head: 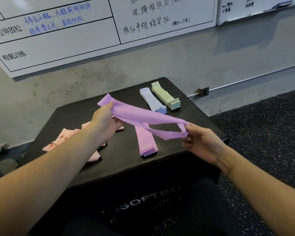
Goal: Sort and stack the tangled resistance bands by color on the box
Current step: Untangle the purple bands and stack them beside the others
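— What writing could be read?
— "SOFTBO" in pale letters on the front of the black box [126, 206], and handwritten Chinese on the whiteboard [75, 36] against the concrete wall.
— And on the box's top surface?
— A green stack [166, 96], a blue stack [153, 101], a pink stack [146, 142] and a loose peach pile [70, 142]. Speckled rubber floor lay around.
— The hands?
— The left hand [104, 123] and right hand [201, 142] held a purple band [143, 119] above the box, fingers pinching each end.
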Available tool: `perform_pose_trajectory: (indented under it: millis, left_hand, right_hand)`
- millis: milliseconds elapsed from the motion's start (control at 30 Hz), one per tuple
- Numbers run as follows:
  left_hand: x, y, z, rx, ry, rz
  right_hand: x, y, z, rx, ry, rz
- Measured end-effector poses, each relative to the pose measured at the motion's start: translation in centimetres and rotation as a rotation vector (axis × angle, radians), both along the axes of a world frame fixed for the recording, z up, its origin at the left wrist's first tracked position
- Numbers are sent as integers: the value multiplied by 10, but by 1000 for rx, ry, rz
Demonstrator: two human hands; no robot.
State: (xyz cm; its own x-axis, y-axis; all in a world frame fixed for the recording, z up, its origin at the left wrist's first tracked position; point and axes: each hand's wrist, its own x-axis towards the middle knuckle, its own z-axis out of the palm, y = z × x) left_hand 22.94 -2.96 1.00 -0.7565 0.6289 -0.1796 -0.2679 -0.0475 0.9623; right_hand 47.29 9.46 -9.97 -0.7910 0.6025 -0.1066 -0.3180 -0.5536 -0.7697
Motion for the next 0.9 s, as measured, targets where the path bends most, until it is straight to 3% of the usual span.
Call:
perform_pose_trajectory:
  millis: [133, 333, 500, 633, 800, 900]
  left_hand:
    - [-4, 6, 3, 16, 7, 18]
    - [-5, 12, -6, -28, 14, 10]
    - [-17, 18, -7, -46, 54, 40]
    - [-31, 25, -5, -32, 58, 58]
    - [-44, 34, -11, -76, 99, -10]
    - [-49, 41, -18, -126, 154, -39]
  right_hand:
    - [-1, 1, 2, 59, -68, -49]
    - [3, 5, 4, -57, 54, -133]
    - [4, 5, -1, 165, -147, -99]
    - [8, 9, -7, 251, -98, -47]
    - [8, 11, -10, 664, -288, -72]
    - [7, 12, -12, 772, -361, -156]
